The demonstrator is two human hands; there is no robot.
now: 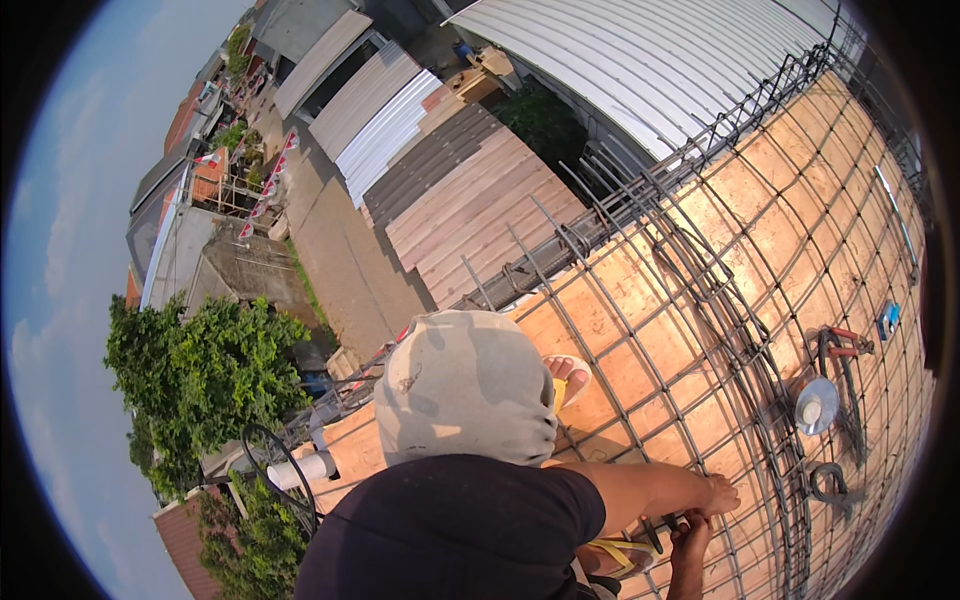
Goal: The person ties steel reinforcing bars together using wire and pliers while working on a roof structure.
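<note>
My left hand (720, 495) reaches out from a dark sleeve, its fingers bent down at the steel rebar grid (640, 335). Whatever those fingers pinch is too small to make out. Just below it my right hand (690, 538) comes in from the lower edge, with its fingers curled. A dark tool handle (652, 534) sticks out of the right hand toward my sandalled foot (622, 556); the tool's kind does not show. Under the bars lies pale plywood (600, 340). My bent knee (465, 385) in light trousers rises left of the hands.
Bundled bars (735, 350) cross the grid. Beyond them lie a red-handled tool (848, 343), a shiny metal bowl (817, 406), a dark curled piece (830, 484) and a blue object (888, 320). Past the deck's edge, lined with bar ends (545, 225), a street (350, 245) runs far below.
</note>
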